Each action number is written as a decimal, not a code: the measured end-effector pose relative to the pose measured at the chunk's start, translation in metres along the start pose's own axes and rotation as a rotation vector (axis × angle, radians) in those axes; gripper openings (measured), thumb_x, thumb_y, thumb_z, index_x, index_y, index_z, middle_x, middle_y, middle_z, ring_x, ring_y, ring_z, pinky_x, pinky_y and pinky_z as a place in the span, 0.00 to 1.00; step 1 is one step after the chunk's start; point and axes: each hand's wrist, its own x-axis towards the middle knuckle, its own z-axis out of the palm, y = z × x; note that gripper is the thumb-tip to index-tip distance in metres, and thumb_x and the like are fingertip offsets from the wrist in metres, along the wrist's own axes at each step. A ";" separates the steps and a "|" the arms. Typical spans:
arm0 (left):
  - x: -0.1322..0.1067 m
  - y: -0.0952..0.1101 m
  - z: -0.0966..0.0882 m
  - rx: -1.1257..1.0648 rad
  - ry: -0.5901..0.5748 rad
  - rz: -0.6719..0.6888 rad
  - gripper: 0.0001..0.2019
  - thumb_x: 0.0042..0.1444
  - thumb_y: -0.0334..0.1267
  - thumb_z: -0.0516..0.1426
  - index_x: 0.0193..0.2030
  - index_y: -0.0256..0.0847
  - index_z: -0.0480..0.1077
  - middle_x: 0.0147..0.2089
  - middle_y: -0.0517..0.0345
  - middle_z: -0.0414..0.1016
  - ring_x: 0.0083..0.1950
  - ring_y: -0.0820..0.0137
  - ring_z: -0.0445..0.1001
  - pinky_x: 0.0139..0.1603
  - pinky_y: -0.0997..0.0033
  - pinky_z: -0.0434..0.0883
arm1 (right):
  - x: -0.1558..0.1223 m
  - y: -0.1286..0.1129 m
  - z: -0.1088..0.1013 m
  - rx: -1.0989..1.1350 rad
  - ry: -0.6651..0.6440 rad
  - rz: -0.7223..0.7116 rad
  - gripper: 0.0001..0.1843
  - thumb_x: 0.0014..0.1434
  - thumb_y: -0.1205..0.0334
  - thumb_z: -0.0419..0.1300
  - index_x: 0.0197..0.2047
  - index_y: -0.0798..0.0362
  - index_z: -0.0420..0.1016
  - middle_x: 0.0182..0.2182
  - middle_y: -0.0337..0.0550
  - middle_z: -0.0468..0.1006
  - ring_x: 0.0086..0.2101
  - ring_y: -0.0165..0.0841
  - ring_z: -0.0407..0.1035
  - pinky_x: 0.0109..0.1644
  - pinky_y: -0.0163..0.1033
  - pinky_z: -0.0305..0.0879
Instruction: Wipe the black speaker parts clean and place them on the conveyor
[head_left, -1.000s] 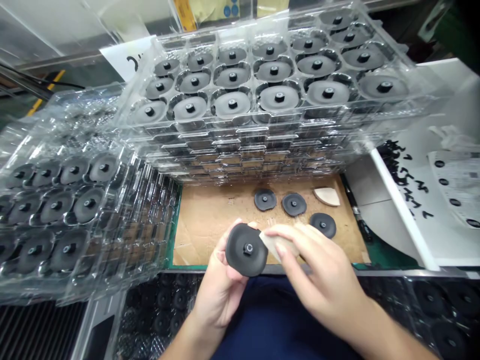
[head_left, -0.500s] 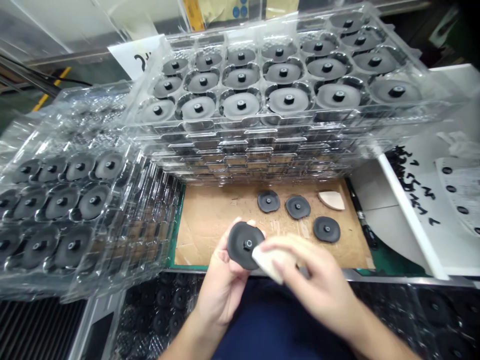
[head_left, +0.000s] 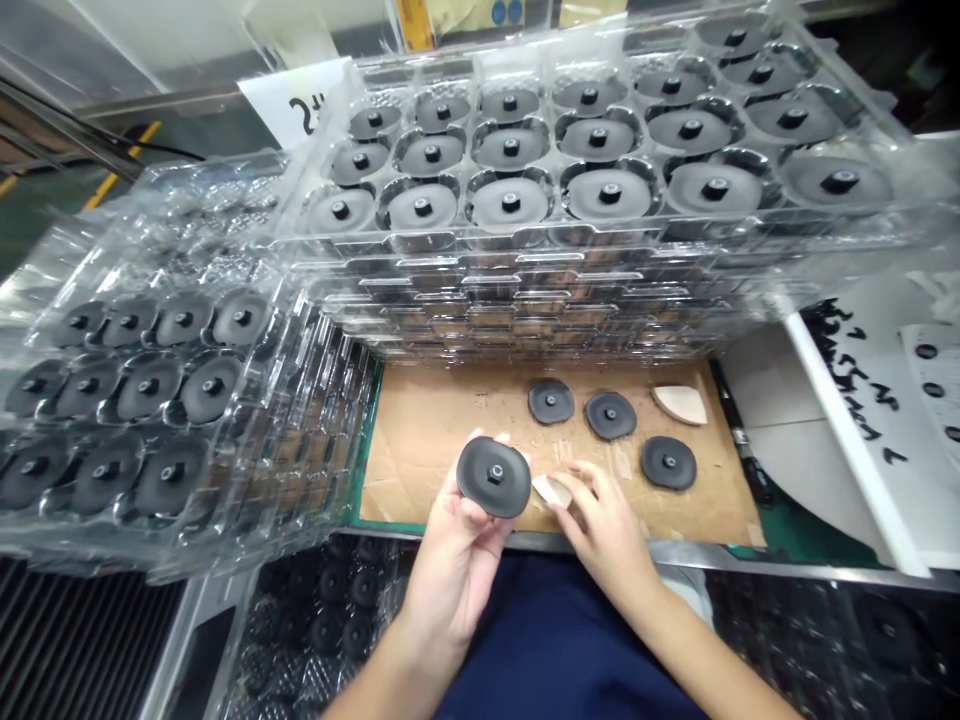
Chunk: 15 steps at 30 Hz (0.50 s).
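In my left hand (head_left: 459, 565) I hold a black oval disc with a short central stem (head_left: 480, 482), its stem side facing up toward me. My right hand (head_left: 604, 530) pinches a small pale pad (head_left: 553, 490) just right of that disc, with a gap between them. Beyond my hands, three similar black discs lie on the cardboard: one disc at the left (head_left: 550, 401), a middle disc (head_left: 610, 414) and a nearer disc at the right (head_left: 668, 462). A second pale pad (head_left: 680, 404) lies near the cardboard's right side.
A tall stack of clear plastic trays (head_left: 517, 240) filled with black discs stands behind the cardboard sheet (head_left: 420, 430). Another tray stack (head_left: 247, 430) rises at the left. A black marker (head_left: 741, 440) lies at the right, beside a white divider (head_left: 855, 430).
My right hand has drawn the pad off the disc's surface, leaving a gap. The disc in my left hand has turned slightly. The whole view has shifted a little.
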 end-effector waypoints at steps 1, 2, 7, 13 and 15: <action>0.000 0.000 0.000 0.002 0.007 -0.001 0.33 0.36 0.44 0.70 0.53 0.46 0.70 0.56 0.52 0.73 0.57 0.58 0.69 0.52 0.66 0.70 | -0.001 0.002 0.001 -0.013 -0.003 -0.012 0.15 0.61 0.60 0.54 0.50 0.51 0.73 0.46 0.53 0.71 0.42 0.43 0.67 0.48 0.52 0.66; 0.000 0.000 0.000 0.002 0.012 -0.002 0.33 0.36 0.43 0.69 0.53 0.46 0.70 0.56 0.52 0.73 0.57 0.58 0.69 0.53 0.65 0.69 | 0.000 0.004 0.002 -0.022 -0.004 -0.023 0.15 0.61 0.60 0.54 0.50 0.50 0.74 0.46 0.52 0.72 0.41 0.42 0.67 0.47 0.52 0.67; -0.002 0.000 0.000 -0.001 0.006 -0.014 0.34 0.35 0.44 0.70 0.53 0.46 0.70 0.56 0.52 0.72 0.57 0.57 0.69 0.57 0.61 0.67 | 0.018 0.013 0.003 -0.018 0.016 -0.026 0.16 0.63 0.59 0.50 0.46 0.54 0.76 0.44 0.56 0.71 0.38 0.41 0.68 0.45 0.51 0.67; -0.003 -0.001 -0.007 -0.027 0.007 0.010 0.31 0.37 0.42 0.69 0.53 0.46 0.71 0.55 0.52 0.73 0.53 0.63 0.72 0.50 0.69 0.70 | 0.017 -0.007 0.000 0.131 -0.060 -0.043 0.16 0.65 0.60 0.49 0.50 0.53 0.72 0.40 0.49 0.78 0.36 0.35 0.73 0.42 0.40 0.70; -0.002 -0.001 -0.009 -0.038 -0.011 0.015 0.30 0.38 0.41 0.69 0.52 0.46 0.71 0.55 0.52 0.74 0.52 0.65 0.72 0.48 0.72 0.71 | 0.013 -0.013 -0.002 0.185 -0.111 -0.077 0.12 0.64 0.61 0.51 0.44 0.51 0.75 0.36 0.44 0.80 0.36 0.33 0.74 0.41 0.37 0.71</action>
